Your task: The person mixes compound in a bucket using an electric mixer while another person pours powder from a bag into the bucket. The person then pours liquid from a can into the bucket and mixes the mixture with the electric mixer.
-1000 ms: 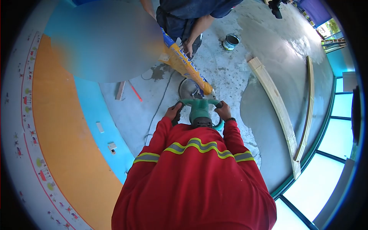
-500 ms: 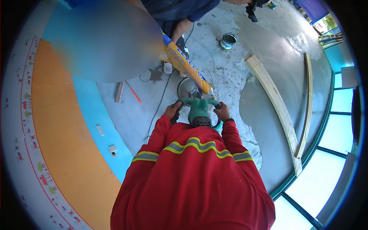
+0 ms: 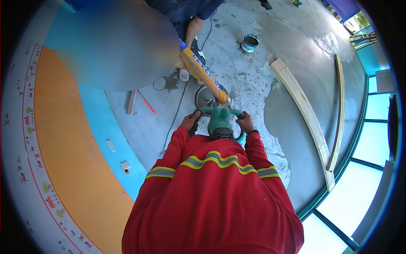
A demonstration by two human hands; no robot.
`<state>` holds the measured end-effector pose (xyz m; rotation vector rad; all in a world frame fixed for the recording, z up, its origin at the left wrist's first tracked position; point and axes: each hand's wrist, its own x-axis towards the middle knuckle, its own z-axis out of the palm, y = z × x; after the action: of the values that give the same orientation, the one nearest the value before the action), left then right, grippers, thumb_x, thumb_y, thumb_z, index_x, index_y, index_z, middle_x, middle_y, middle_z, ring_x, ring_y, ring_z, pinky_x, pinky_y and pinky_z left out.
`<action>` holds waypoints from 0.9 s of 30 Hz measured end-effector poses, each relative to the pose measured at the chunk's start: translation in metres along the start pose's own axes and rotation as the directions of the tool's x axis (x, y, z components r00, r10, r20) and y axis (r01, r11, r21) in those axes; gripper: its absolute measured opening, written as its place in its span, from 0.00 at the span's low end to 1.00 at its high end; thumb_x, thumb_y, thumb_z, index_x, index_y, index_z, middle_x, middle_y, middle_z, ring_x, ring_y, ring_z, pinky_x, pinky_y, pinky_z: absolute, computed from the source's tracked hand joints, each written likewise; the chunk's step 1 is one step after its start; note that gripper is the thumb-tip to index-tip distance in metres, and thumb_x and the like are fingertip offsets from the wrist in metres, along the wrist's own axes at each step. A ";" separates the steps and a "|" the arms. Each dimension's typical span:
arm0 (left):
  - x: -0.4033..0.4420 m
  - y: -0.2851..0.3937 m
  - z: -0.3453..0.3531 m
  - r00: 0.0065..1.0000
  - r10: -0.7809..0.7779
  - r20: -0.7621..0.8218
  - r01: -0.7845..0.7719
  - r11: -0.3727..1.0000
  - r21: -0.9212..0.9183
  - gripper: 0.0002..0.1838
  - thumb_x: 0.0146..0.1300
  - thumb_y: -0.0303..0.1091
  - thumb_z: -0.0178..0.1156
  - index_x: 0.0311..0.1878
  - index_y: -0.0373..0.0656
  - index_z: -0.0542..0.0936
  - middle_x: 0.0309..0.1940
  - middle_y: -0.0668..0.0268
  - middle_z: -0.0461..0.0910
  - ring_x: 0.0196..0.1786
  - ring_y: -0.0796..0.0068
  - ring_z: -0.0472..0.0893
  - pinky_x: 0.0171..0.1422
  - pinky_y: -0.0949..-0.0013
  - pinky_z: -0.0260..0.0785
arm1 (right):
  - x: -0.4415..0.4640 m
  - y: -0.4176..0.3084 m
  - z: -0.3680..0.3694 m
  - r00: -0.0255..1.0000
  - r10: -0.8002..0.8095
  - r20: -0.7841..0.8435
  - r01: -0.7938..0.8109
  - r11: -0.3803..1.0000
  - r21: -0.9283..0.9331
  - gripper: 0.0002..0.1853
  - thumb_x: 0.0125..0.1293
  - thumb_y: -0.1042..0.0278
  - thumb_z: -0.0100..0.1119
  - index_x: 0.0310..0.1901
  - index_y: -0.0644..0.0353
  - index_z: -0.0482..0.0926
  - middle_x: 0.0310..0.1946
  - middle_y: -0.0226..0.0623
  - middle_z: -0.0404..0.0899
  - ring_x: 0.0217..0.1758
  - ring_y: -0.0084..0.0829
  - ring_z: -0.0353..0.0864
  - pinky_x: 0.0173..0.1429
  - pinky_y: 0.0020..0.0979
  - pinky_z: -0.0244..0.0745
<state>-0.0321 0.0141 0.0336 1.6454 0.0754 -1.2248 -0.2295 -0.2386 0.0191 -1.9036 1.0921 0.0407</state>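
A green power mixer [image 3: 220, 120] is held upright close to my chest. My left hand [image 3: 190, 121] is wrapped round its left handle, and my right hand [image 3: 245, 122] grips the right one. Beyond the mixer stands a round bucket [image 3: 203, 98], partly hidden by the tool and a bag. That yellow and blue bag [image 3: 202, 72] slants down with its lower end over the bucket. A co-worker in dark clothes [image 3: 169, 9] is at the bag's upper end, one arm reaching down beside it; the hand's grip is hidden.
A dark tin [image 3: 250, 43] stands on the concrete floor. Long wooden boards [image 3: 302, 110] lie at the right over smooth grey floor. A red stick [image 3: 149, 105] and a short board [image 3: 131, 102] lie at the left. A cable [image 3: 179, 106] runs along the floor.
The bag's lower end has shifted slightly left, over the bucket. The co-worker has moved left, and one arm that reached out to the right has left view. My hands have kept their hold.
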 end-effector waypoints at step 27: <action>-0.004 -0.013 -0.005 1.000 -0.013 -0.002 0.012 0.991 -0.135 0.31 0.56 0.66 0.63 0.39 0.43 0.76 0.16 0.69 0.70 0.15 0.75 0.70 0.20 0.68 0.65 | 0.009 -0.023 -0.005 0.995 -0.102 0.011 0.103 0.992 -0.072 0.22 0.43 0.63 0.67 0.42 0.61 0.79 0.37 0.49 0.83 0.43 0.48 0.83 0.49 0.42 0.77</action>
<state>-0.0380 0.0259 0.0277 1.5313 0.1668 -1.2008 -0.2097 -0.2443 0.0340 -2.0207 0.9981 0.0299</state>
